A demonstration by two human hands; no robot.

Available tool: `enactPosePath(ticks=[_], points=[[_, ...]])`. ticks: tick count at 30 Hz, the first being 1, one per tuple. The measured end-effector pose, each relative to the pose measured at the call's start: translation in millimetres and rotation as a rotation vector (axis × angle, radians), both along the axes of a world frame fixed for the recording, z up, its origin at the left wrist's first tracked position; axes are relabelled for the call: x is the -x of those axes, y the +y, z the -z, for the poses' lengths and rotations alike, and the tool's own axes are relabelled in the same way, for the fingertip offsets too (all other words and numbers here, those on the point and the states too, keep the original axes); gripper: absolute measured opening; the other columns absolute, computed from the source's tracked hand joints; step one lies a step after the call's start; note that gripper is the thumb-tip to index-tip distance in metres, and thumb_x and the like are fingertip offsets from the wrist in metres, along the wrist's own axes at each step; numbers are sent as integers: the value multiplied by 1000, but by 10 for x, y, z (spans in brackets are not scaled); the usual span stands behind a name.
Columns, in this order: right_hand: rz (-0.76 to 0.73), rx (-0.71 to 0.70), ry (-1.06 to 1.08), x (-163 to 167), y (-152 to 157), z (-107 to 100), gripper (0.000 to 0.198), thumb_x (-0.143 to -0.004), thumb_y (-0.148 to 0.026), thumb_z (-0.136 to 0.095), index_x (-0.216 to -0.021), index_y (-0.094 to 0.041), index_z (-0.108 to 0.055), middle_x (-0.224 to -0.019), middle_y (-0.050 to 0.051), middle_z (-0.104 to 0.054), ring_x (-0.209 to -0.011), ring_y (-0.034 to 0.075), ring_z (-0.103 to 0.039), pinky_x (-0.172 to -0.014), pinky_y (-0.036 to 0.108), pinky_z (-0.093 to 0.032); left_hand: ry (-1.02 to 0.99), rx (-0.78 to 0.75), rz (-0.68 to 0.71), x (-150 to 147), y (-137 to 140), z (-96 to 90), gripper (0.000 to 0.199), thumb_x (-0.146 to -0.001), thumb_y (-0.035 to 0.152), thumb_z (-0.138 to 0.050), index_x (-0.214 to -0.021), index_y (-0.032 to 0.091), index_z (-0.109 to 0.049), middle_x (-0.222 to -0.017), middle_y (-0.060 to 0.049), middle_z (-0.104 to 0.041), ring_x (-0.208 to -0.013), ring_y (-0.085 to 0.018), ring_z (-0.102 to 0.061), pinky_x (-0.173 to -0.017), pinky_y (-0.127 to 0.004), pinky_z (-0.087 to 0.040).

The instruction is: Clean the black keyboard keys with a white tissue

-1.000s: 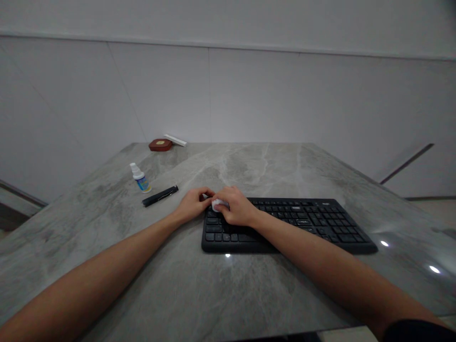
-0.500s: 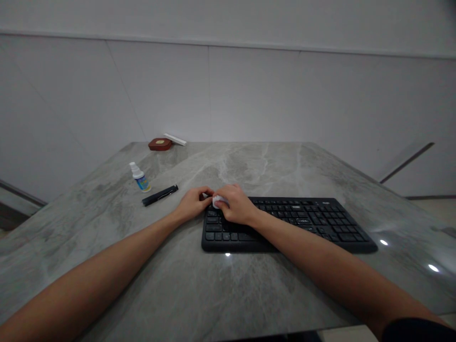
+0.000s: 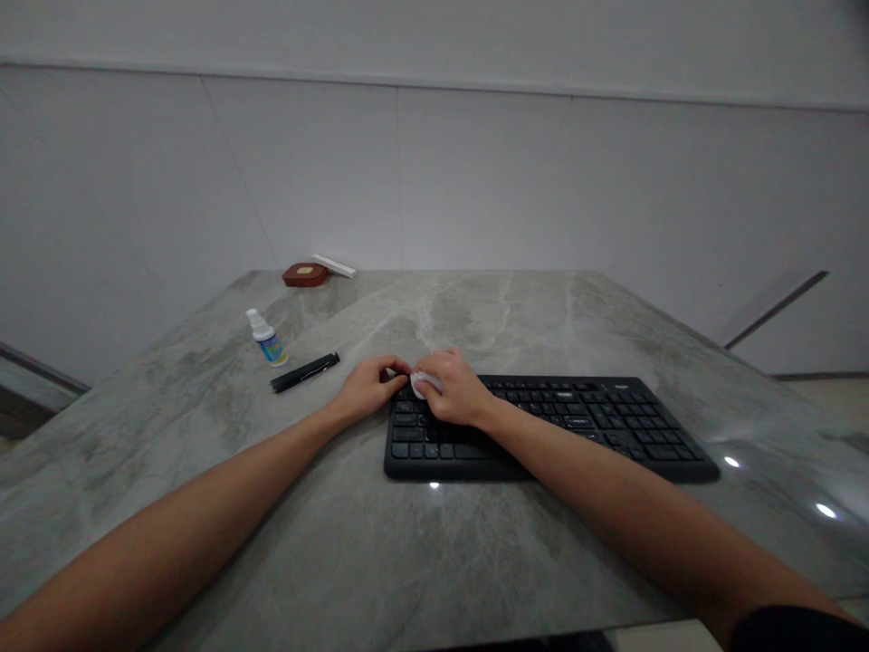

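A black keyboard (image 3: 597,417) lies flat on the grey marbled table. At its far left corner, my left hand (image 3: 370,385) has its thumb and fingers pinched on the edge. Bunched in my right hand (image 3: 456,388) is a white wipe (image 3: 424,384), pressed against the keys in the upper left part of the keyboard. The fingers close around the wipe and hide most of it. My right forearm crosses over the middle keys and covers some of them.
Left of my hands lies a black pen-like object (image 3: 305,372). Behind it stands a small white spray bottle (image 3: 267,339) with a blue and yellow label. A brown case (image 3: 304,275) and a white flat box (image 3: 334,265) sit by the wall (image 3: 489,181).
My right hand has shifted slightly to the right with the wipe, a little away from my left fingers. The left hand and the keyboard stay nearly in place.
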State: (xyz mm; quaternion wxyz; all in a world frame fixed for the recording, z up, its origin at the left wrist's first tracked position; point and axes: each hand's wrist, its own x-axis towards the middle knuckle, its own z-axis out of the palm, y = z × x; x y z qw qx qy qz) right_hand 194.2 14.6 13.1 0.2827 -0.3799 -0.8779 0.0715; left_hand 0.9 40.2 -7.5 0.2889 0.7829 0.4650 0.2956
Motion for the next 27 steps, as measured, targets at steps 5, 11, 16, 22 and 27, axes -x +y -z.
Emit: enactPosePath(ticks=[5,11,16,22,27], points=[[-107,9,39,6,6,29,9,-82,-15,-57,-85,-17,-65,-83,5,-68,-82,19,-59,-80,34,-38,-11,4,5,-7,-13,-24,21,-80,30,-58,-89,17,-70,-73,0,-67,-61,-13,-54,-57,-23,-40],[-192,-15,98,15,18,47,11,-84,-14,-56,-91,-18,-63,-88,5,-68,-85,19,-56,-80,34,-39,-15,16,8,-20,-35,-57,26,-81,38,-57,-87,16,-70,-68,1,-64,-59,-13,-52,-56,-24,-39],[-181,27,41,13,0,-8,10,-80,-11,-58,-85,-18,-63,-83,4,-68,-84,19,-56,-80,34,-38,-15,18,6,-15,-28,-46,25,-80,36,-58,-88,16,-71,-66,1,-64,-58,-13,-52,-55,-23,-39],[-202,81,23,-8,-8,-35,10,-79,-11,-58,-82,-19,-64,-83,3,-69,-84,19,-59,-83,35,-39,-13,20,4,-14,-37,-57,23,-80,32,-58,-90,17,-71,-67,1,-65,-59,-13,-53,-56,-23,-40],[-277,82,10,-10,-23,-38,8,-78,-13,-60,-82,-19,-64,-85,3,-69,-86,19,-60,-82,34,-40,-5,26,-3,-27,-51,-89,21,-79,28,-58,-90,16,-72,-71,0,-67,-59,-13,-53,-58,-24,-41]])
